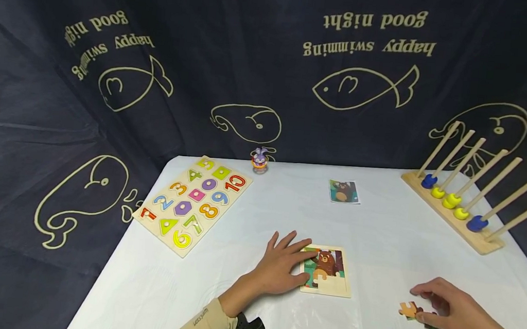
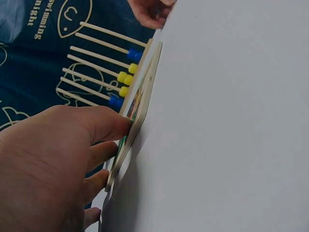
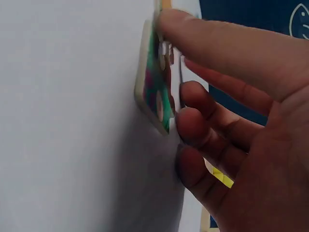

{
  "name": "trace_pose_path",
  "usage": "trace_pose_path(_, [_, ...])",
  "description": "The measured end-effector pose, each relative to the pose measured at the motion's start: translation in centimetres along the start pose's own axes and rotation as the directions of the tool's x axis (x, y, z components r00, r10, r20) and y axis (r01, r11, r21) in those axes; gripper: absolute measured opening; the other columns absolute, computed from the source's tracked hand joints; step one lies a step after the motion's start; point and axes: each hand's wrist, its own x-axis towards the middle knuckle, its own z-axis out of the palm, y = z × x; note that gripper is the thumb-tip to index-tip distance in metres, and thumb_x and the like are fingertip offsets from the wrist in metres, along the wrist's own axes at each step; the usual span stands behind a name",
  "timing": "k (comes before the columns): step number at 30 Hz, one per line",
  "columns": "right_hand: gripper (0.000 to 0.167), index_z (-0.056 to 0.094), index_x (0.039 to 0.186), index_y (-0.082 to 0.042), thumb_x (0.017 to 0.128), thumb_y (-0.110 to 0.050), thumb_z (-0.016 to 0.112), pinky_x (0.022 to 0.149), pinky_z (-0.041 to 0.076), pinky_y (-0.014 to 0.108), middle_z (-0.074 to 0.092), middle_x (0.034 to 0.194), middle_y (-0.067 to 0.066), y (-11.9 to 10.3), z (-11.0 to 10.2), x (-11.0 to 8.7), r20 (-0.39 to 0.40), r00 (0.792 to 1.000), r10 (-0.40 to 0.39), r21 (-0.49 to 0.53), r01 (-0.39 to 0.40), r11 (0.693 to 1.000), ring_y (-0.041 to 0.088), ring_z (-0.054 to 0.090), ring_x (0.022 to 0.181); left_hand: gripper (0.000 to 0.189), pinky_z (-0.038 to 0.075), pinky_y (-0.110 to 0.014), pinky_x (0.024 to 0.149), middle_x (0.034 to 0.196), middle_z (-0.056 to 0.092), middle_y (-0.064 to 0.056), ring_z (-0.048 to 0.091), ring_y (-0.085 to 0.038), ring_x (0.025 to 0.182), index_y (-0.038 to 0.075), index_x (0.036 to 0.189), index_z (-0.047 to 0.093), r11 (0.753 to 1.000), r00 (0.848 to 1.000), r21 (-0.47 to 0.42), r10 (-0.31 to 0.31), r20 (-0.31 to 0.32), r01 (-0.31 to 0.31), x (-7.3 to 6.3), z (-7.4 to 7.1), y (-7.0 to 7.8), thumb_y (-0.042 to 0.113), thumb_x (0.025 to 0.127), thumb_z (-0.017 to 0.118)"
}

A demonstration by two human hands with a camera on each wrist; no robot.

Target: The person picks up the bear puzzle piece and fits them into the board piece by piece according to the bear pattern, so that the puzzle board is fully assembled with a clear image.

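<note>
The left hand (image 1: 283, 269) is laid flat on the desk (image 1: 378, 235) with straight, spread fingers, and its fingertips are pressed on the left edge of the bear puzzle (image 1: 327, 270). From the left wrist view, the thumb (image 2: 104, 124) is seen touching the puzzle's (image 2: 137, 108) edge, nothing is gripped. The puzzle sits flat near the front middle of the desk, with a pale unfilled strip along its bottom and right.

The right hand (image 1: 451, 311) is down at the front right, well apart from the puzzle, fingers curled over loose pieces. An orange piece (image 1: 409, 310) is touched at the fingertips, and a darker piece (image 1: 432, 328) is half hidden under the hand. In the right wrist view, a green piece (image 3: 157, 82) is pinned against the desk by the index fingertip (image 3: 169, 21), the other fingers bent just beside it. Whether it's properly pinched can't really be told, but the fingers are curled onto it.

Further out, a small bear picture card (image 1: 344, 191) is lying past the puzzle toward the back. A number board (image 1: 193, 200) is set at the back left, and a little purple toy (image 1: 259, 160) is stood at the back edge. On the right a wooden rod rack (image 1: 461, 211) is placed, with blue and yellow beads at the rod bases. Everything is backed by a dark blue cloth (image 1: 272, 56) printed with fish and whales.
</note>
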Motion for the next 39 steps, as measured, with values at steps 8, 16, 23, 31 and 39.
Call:
trace_pose_path(8, [0.042, 0.066, 0.107, -0.017, 0.072, -0.033, 0.083, 0.054, 0.038, 0.022, 0.048, 0.084, -0.005, -1.1, 0.8, -0.1, -0.041, 0.999, 0.003, -0.044, -0.004, 0.999, 0.003, 0.041, 0.067, 0.052, 0.012, -0.064, 0.107, 0.152, 0.034, 0.005, 0.019, -0.029, 0.143, 0.031, 0.143, 0.048, 1.000, 1.000, 0.000, 0.000, -0.004, 0.000, 0.0, 0.1, -0.1, 0.044, 0.093, 0.052])
trace_pose_path(16, [0.031, 0.067, 0.096, -0.017, 0.072, -0.028, 0.083, 0.056, 0.040, 0.024, 0.050, 0.083, -0.006, -2.2, 1.0, 0.2, -0.047, 0.996, 0.074, -0.126, -0.079, 0.989, 0.006, 0.043, 0.069, 0.052, 0.012, -0.063, 0.108, 0.152, 0.035, 0.007, 0.019, -0.029, 0.143, 0.032, 0.143, 0.048, 1.000, 1.000, -0.002, 0.006, -0.009, -0.006, 0.2, 0.2, -0.1, 0.047, 0.093, 0.052])
trace_pose_path(23, [0.035, 0.068, 0.096, -0.017, 0.070, -0.034, 0.084, 0.058, 0.043, 0.025, 0.053, 0.082, -0.007, -4.0, 1.4, 1.4, -0.070, 0.995, 0.071, -0.148, -0.080, 0.986, 0.011, 0.047, 0.071, 0.052, 0.012, -0.063, 0.108, 0.152, 0.034, 0.007, 0.019, -0.029, 0.143, 0.033, 0.143, 0.047, 1.000, 1.000, 0.015, -0.003, 0.004, 0.003, 0.0, 0.3, -0.2, 0.047, 0.093, 0.051])
trace_pose_path(31, [0.026, 0.071, 0.101, -0.027, 0.077, -0.028, 0.080, 0.058, 0.040, 0.023, 0.053, 0.088, -0.014, -6.3, 2.3, 2.9, -0.063, 0.995, -0.081, -0.112, 0.074, 0.991, 0.003, 0.045, 0.071, 0.051, 0.012, -0.064, 0.107, 0.152, 0.035, 0.006, 0.019, -0.029, 0.143, 0.031, 0.142, 0.049, 1.000, 1.000, -0.008, 0.005, -0.006, -0.005, -0.2, 0.3, -0.1, 0.046, 0.093, 0.052])
trace_pose_path(39, [0.026, 0.069, 0.104, -0.031, 0.080, -0.033, 0.078, 0.060, 0.041, 0.022, 0.051, 0.091, -0.016, -8.8, 3.0, 4.8, -0.065, 0.977, -0.203, -0.098, 0.197, 0.976, 0.003, 0.047, 0.073, 0.051, 0.012, -0.065, 0.106, 0.152, 0.035, 0.005, 0.020, -0.030, 0.143, 0.031, 0.142, 0.049, 1.000, 1.000, -0.010, 0.005, -0.010, -0.005, -0.2, 0.1, 0.0, 0.044, 0.093, 0.052])
